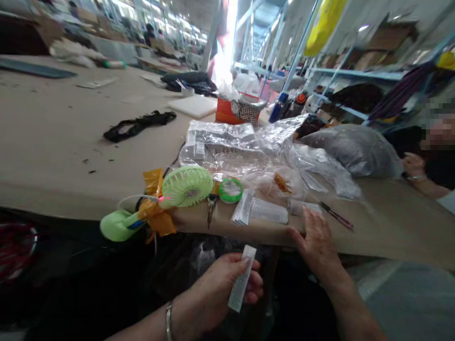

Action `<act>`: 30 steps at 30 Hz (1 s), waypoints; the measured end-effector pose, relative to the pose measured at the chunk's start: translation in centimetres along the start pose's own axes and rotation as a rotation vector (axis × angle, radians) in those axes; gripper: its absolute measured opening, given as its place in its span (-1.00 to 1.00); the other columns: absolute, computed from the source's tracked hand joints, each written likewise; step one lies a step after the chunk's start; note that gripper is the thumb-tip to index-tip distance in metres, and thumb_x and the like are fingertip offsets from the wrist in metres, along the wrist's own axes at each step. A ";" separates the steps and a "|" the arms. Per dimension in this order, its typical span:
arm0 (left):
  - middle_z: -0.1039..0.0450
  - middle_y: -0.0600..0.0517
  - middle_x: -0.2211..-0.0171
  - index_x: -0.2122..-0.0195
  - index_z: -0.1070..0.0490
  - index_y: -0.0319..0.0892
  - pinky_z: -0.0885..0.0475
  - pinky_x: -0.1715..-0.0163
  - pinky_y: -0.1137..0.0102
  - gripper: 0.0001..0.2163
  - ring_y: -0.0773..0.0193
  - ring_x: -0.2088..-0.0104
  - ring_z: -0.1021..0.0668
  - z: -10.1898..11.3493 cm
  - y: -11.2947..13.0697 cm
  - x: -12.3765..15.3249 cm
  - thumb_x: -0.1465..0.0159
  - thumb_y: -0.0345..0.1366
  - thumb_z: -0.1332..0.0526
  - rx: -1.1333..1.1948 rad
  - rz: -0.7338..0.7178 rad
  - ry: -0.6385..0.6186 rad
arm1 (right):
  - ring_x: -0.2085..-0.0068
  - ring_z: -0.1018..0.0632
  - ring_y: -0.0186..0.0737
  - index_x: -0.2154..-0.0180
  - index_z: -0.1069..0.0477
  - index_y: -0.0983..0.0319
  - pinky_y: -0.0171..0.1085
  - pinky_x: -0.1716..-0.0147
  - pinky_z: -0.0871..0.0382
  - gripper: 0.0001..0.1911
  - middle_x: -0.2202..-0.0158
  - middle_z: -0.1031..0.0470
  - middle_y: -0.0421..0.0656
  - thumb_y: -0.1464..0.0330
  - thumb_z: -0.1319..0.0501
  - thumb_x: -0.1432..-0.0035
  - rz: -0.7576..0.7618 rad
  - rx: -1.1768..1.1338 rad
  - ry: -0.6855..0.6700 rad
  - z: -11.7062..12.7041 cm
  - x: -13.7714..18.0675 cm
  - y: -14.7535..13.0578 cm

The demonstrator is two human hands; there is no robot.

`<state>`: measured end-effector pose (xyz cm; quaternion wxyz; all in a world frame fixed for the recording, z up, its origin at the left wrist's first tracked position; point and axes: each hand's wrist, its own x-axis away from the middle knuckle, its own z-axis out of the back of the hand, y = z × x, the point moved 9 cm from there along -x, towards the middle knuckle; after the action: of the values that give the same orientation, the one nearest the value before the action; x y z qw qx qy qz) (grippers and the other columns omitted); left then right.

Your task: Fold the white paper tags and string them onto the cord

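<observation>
My left hand (231, 279), a bracelet at its wrist, is closed in front of the table edge. Between its thumb and fingers is a narrow white label strip (242, 279) with small print. My right hand (318, 239) rests on the table edge with fingers stretched out, their tips at a printed white label (302, 207). To the left of that hand lie another printed label sheet (269, 210) and a small stack of folded labels (243, 207). Thread snips or tweezers (337, 216) with dark tips lie to its right.
A green handheld fan (186, 186) is taped at the table edge. Beside it are a pointed metal tool (211, 208) and a green round container (231, 190). Clear plastic bags (231, 149) lie behind. A full grey bag (355, 149) and another person's hand (414, 166) are right.
</observation>
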<state>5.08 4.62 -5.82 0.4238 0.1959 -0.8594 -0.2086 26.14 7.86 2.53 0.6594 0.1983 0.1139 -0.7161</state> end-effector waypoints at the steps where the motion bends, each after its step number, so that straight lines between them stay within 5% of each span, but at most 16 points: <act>1: -0.46 -0.02 0.53 0.23 -0.33 -0.32 -0.40 0.49 0.45 -0.79 0.31 0.53 -0.54 0.1 -0.2 0.0 -0.31 -0.23 -0.14 0.003 -0.003 -0.012 | -0.17 -0.30 0.18 -0.19 -0.22 0.46 0.08 -0.08 -0.26 -0.25 -0.17 -0.32 0.17 -0.03 0.04 -0.25 0.010 0.030 -0.029 -0.1 0.2 -0.1; 7: -0.48 -0.03 0.51 0.22 -0.36 -0.33 -0.41 0.49 0.45 -0.78 0.31 0.52 -0.54 0.8 -0.9 -0.1 -0.28 -0.23 -0.19 -0.020 -0.009 -0.024 | -0.15 -0.33 0.17 -0.07 -0.39 0.26 0.09 -0.04 -0.27 -0.59 -0.12 -0.41 0.03 0.22 -0.02 -0.30 0.060 0.017 0.034 0.8 2.1 -0.4; 17: -0.50 -0.08 0.47 0.23 -0.37 -0.35 -0.44 0.48 0.42 -0.81 0.29 0.53 -0.56 0.1 -0.8 0.3 -0.29 -0.28 -0.15 0.005 0.041 -0.050 | 0.18 -0.57 -0.15 0.20 -0.49 0.20 -0.12 0.11 -0.44 -0.85 0.22 -0.56 -0.10 0.40 -0.16 -0.23 0.031 -0.428 0.338 4.5 3.8 1.1; 20: -0.50 -0.11 0.47 0.26 -0.41 -0.36 -0.44 0.48 0.38 -0.79 0.28 0.57 -0.54 -0.4 -0.9 0.5 -0.32 -0.31 -0.07 0.046 0.073 -0.094 | 0.08 -0.55 -0.11 0.16 -0.49 0.14 -0.04 0.01 -0.41 -0.77 0.14 -0.53 -0.13 0.50 -0.22 -0.16 0.036 -0.702 0.387 6.5 4.5 -2.5; 25: -0.43 0.01 0.53 0.36 -0.46 -0.34 -0.35 0.53 0.50 -0.90 0.39 0.59 -0.47 -0.3 -0.1 0.5 -0.13 -0.40 -0.25 0.233 -0.042 -0.128 | 0.05 -0.51 -0.12 0.19 -0.52 0.12 -0.08 0.07 -0.45 -0.72 0.25 -0.55 -0.14 0.57 -0.21 -0.13 0.445 -0.877 0.203 7.3 6.2 -13.3; 30: -0.38 0.05 0.57 0.49 -0.45 -0.34 -0.20 0.61 0.57 -0.95 0.46 0.60 -0.41 0.7 0.1 0.6 0.00 -0.46 -0.29 0.271 -0.074 -0.094 | 0.01 -0.48 -0.14 0.20 -0.54 0.13 -0.04 -0.01 -0.38 -0.74 0.27 -0.56 -0.15 0.57 -0.25 -0.12 0.513 -0.838 0.173 5.4 7.5 -15.6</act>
<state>4.13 4.52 -5.78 0.3448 0.2730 -0.8907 -0.1148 9.63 0.41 2.54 0.8255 -0.0036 0.3938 -0.4043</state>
